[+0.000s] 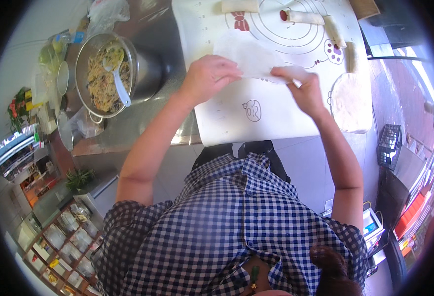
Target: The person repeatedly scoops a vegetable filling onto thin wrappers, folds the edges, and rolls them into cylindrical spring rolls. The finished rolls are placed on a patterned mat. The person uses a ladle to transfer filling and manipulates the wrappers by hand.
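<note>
A thin, pale dough wrapper [248, 55] is stretched between my two hands above a printed white silicone mat [231, 122]. My left hand [213, 77] pinches its near left edge, and my right hand [302, 87] grips its near right edge. Rolled dough pieces lie across the mat: one at the top [240, 6], one with a reddish open end [302, 17], and others [334, 31] [351, 57] along the right. A stack of flat round wrappers [350, 101] rests at the mat's right corner.
Left of the mat stands a steel pot [133, 74] of noodle-like filling [106, 87] with a pale blue-handled spoon [120, 85] in it. Beyond are a small bowl [63, 77], a plastic bottle [70, 37] and plastic bags [107, 14]. A wooden board [365, 8] lies at upper right.
</note>
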A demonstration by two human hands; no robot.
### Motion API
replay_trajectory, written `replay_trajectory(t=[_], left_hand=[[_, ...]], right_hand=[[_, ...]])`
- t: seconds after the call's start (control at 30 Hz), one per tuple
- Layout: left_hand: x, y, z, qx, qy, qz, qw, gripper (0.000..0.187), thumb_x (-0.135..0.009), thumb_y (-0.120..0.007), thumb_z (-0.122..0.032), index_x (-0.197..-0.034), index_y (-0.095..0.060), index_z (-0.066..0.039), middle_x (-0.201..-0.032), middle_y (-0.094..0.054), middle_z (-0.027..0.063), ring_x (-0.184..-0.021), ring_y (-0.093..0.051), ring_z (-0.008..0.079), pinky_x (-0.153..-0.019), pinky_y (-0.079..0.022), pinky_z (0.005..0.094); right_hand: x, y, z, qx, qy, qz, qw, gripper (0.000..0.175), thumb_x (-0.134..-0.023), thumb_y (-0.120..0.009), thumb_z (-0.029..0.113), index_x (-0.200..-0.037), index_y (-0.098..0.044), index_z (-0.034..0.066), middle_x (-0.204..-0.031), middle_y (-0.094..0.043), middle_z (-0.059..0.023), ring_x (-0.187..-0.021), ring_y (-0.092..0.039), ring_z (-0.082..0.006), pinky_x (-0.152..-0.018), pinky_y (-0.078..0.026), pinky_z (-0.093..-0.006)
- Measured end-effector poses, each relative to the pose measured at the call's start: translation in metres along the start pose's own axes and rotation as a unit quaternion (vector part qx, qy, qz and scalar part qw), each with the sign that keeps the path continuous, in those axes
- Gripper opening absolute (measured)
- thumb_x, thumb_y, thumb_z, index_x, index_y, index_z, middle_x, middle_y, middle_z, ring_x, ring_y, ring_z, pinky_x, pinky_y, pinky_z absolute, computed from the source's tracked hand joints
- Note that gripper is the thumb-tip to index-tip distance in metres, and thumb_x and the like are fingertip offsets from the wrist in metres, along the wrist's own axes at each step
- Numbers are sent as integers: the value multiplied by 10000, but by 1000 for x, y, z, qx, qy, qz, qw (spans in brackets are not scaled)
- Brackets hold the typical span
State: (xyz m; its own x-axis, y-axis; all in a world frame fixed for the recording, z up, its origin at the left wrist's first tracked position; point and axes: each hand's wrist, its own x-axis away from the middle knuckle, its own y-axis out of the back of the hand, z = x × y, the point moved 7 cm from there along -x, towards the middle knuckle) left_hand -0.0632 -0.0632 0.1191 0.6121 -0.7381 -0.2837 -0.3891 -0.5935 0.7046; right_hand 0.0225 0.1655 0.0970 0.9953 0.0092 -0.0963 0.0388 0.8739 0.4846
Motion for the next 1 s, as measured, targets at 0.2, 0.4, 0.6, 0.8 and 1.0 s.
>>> replay_trajectory(t=[0.2,0.4,0.6,0.8,1.0], left_hand=[[100,-55,21,-132,-72,85,985,126,-825,-693,-146,-927,-758,-183,-941,-697,-14,-995,-656,178,-876,-526,340],[156,-77,22,-95,4,103,990,171,-819,-751,-227,-983,-776,-182,-1041,-671,7,-1107,-603,209,-973,-492,363],[191,-61,13,-32,24,69,997,225,-833,-789,-289,-998,-776,-138,-1150,-661,48,-1203,-580,261,-1064,-446,425],[207,32,13,169,259,-133,942,196,-900,-768,-204,-1042,-767,-70,-1080,-711,88,-1020,-682,253,-902,-529,366],[202,157,-103,642,156,-38,750,1042,-999,-70,-753,-1347,-585,83,-1378,-597,270,-1336,-544,328,-1184,-348,467]], right_hand=[[54,-100,-10,202,248,111,941,243,-806,-652,15,-1013,-767,70,-1164,-738,-91,-1134,-669,-270,-977,-518,-399],[78,-106,-9,221,210,177,936,193,-788,-756,109,-972,-728,55,-1085,-697,-101,-1025,-651,-273,-871,-530,-399],[9,-101,78,195,254,77,944,304,-743,-863,134,-993,-726,30,-1011,-707,-111,-907,-669,-318,-781,-546,-407],[-109,-204,217,153,285,-6,946,246,-843,-799,194,-1024,-705,57,-947,-693,-153,-884,-672,-348,-788,-552,-426],[-163,-287,231,326,67,131,934,471,-807,-781,363,-1132,-629,58,-1004,-734,-187,-1006,-709,-362,-879,-562,-459]])
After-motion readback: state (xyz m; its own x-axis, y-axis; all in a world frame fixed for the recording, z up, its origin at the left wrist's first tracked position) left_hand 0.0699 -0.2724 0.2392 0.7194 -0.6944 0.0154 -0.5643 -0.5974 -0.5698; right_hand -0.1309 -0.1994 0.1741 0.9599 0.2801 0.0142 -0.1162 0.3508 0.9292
